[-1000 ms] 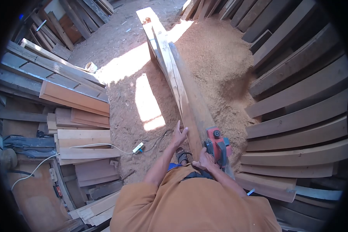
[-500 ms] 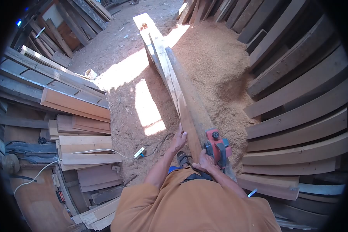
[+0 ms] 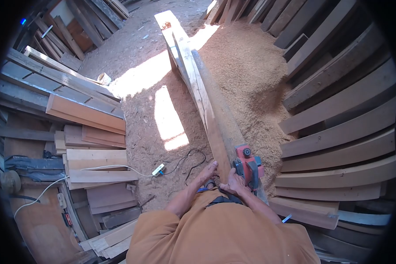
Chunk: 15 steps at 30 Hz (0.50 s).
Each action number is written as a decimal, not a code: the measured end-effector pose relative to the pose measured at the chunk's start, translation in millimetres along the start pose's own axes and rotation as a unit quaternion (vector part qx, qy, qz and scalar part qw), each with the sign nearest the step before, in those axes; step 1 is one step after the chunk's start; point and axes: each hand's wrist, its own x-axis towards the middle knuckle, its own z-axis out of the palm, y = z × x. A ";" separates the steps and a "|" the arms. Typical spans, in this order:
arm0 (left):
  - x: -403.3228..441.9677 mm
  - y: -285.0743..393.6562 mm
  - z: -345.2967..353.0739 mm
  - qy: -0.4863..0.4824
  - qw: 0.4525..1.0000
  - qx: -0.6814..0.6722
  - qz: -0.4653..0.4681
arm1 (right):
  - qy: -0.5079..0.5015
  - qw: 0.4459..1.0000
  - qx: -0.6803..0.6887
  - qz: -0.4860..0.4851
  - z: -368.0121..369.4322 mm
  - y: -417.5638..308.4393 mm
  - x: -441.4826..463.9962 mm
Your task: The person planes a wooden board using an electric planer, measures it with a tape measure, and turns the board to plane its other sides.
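A long wooden board (image 3: 214,138) on its narrow edge runs away from my body, resting along a dusty plank (image 3: 222,105). My right hand (image 3: 234,182) is closed round the board's near end. Just right of it, a red and black power planer (image 3: 249,167) sits on the plank, not clearly held. At the board's left side is my left hand (image 3: 207,172), fingers stretched out beside its edge and partly hidden; whether it touches the wood is unclear.
Stacked boards (image 3: 103,165) line the left side, and long planks (image 3: 339,143) lean on the right. Sawdust (image 3: 255,66) covers the ground. A power strip (image 3: 158,169) with a white cord and a dark cable (image 3: 191,154) lies left of my left hand. A small pale container (image 3: 104,79) stands farther back.
My left hand has slid back along the board toward my body, and more of the dark cable shows. My right hand, the board and the planer stay nearly the same.
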 end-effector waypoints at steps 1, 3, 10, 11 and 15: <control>-1.6 3.2 -0.4 0.002 1.000 0.013 0.000 | 0.004 1.000 0.001 -0.005 0.1 0.5 0.3; -4.0 9.8 -1.8 0.000 0.999 0.033 0.010 | 0.013 1.000 0.003 -0.012 2.9 4.3 -0.2; -15.3 25.3 1.8 -0.015 1.000 -0.009 0.009 | 0.031 0.998 0.031 -0.034 1.2 8.8 -5.7; -20.6 31.8 5.1 -0.014 1.000 -0.027 0.001 | 0.022 0.999 0.036 -0.033 -2.8 7.1 -7.5; -19.7 19.1 4.5 -0.045 0.999 0.024 -0.006 | -0.011 0.999 0.042 -0.007 -19.0 -0.3 -16.0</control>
